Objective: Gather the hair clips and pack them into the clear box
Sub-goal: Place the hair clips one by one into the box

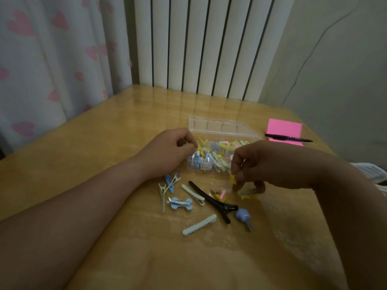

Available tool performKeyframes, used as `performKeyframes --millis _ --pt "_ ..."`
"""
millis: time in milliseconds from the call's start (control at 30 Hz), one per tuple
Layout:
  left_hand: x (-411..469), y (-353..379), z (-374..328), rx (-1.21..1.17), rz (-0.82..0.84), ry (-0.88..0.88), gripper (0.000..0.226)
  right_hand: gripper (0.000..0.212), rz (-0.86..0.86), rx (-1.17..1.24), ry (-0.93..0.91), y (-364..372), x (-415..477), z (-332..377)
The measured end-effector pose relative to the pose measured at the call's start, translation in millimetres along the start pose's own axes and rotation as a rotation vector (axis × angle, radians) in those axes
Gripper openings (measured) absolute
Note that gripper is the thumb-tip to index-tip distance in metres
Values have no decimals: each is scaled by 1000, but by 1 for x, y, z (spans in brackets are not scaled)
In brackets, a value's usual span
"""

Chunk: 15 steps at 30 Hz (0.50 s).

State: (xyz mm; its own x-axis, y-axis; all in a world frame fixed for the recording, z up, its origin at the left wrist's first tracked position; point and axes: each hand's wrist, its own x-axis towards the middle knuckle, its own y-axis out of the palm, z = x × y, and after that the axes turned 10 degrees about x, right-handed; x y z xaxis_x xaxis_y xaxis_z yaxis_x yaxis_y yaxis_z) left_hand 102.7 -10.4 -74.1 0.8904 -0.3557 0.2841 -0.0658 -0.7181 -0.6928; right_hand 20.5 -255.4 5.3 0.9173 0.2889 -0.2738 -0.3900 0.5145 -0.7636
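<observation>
The right hand (261, 164) pinches a yellow star clip (232, 178) just in front of the clear box (217, 128), which sits open near the tabletop's far right corner with clips inside. The left hand (167, 151) curls at the box's left end; I cannot tell whether it holds anything. Loose clips (180, 203) lie mid-tabletop.

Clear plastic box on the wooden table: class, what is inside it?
Inside the clear plastic box lie jumbled yellow, blue, pink and pale green hair clips. The right hand, pinching a yellow star-shaped hair clip, covers its right end.
</observation>
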Motion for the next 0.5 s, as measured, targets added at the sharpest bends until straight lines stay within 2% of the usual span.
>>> performKeyframes --millis 233,367,500 --pt "0 1 1 9 -1 2 12 8 51 139 -40 -8 -4 0" --pt "0 0 0 14 3 6 12 7 89 128 -39 -9 -6 0" --pt "0 0 0 12 1 10 11 6 -63 144 -65 -10 -4 -1"
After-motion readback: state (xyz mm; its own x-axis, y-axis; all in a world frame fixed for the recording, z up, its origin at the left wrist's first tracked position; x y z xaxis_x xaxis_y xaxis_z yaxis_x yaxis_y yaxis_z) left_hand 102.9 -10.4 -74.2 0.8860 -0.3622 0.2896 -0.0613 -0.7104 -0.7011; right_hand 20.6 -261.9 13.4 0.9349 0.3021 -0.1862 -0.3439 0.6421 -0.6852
